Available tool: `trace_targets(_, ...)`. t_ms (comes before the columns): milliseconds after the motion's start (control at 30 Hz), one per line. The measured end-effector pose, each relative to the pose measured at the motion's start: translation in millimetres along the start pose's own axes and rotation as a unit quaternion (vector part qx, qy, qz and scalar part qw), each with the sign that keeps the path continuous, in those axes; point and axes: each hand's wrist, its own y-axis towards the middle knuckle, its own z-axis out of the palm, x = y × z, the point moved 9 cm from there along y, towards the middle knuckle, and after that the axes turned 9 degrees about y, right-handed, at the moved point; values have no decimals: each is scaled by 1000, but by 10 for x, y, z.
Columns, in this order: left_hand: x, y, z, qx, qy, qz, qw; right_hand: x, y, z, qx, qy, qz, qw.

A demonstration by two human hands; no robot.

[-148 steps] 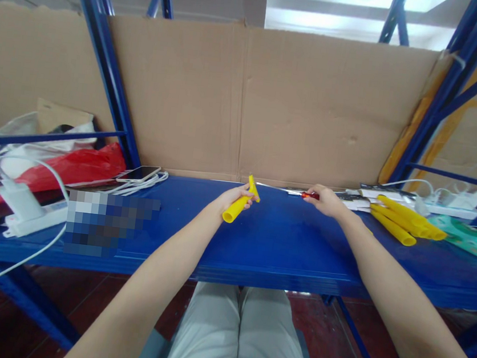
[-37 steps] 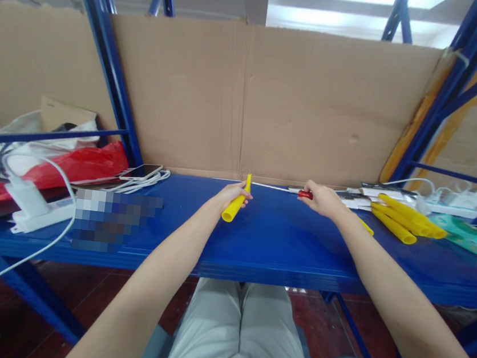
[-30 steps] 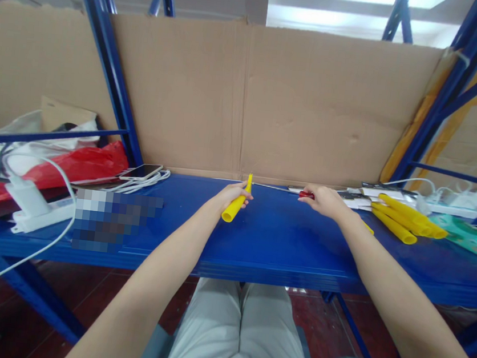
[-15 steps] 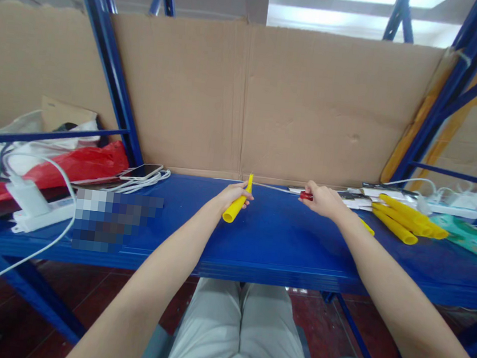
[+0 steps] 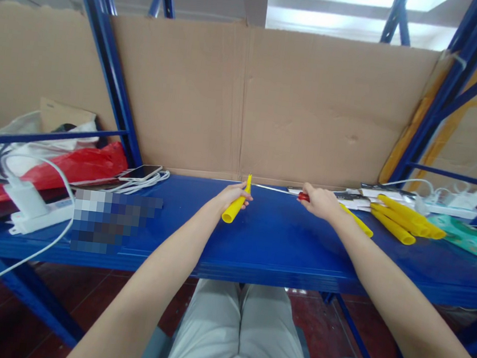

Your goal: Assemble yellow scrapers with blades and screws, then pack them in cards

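Note:
My left hand (image 5: 233,197) is closed round a yellow tapered tube (image 5: 233,210), its wide open end toward me and its narrow tip pointing at the cardboard. My right hand (image 5: 320,201) grips the red handle of a screwdriver (image 5: 303,196). The tool's long thin metal shaft points left, its end close to the tube's tip; whether they touch I cannot tell. Beneath my right wrist lies another yellow tube (image 5: 358,221), partly covered by the arm. Several more yellow tubes (image 5: 404,220) lie in a pile further right.
A cardboard sheet (image 5: 188,93) stands behind the blue tabletop (image 5: 266,239). On the left are a white power strip (image 5: 40,218), a coiled white cable (image 5: 152,178), a phone and a red bag (image 5: 89,167). Blue posts frame both sides. At right lies a green packet (image 5: 473,235).
My right hand has shifted slightly left with the screwdriver, and more of the tube under the wrist shows. The left hand and its tube stay nearly in place.

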Motion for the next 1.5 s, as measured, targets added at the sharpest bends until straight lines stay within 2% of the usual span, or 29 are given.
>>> trace_targets(233, 7, 12, -12, -4, 2, -1, 1000, -24, 7, 51, 19, 84, -21, 996)
trace_targets(400, 8, 6, 0, -1, 10, -4, 1000, -44, 40, -21, -19, 51, -40, 998)
trace_targets(567, -5, -21, 16, -1, -2, -2, 1000, -14, 13, -62, -12, 1, 14, 1000)
trace_targets(700, -18, -55, 18, -6, -5, -4, 1000, 2, -15, -46, 9, 16, 36, 999)
trace_targets(967, -8, -34, 43, 11, -2, -2, 1000, -98, 41, -12, -18, 85, -12, 996)
trace_targets(1233, -15, -30, 34, 21, 4, -1, 1000, -4, 27, -106, -62, 26, -45, 997)
trace_targets(1500, 7, 11, 25, 19, 10, -1, 1000, -35, 21, -144, -68, -1, -15, 998)
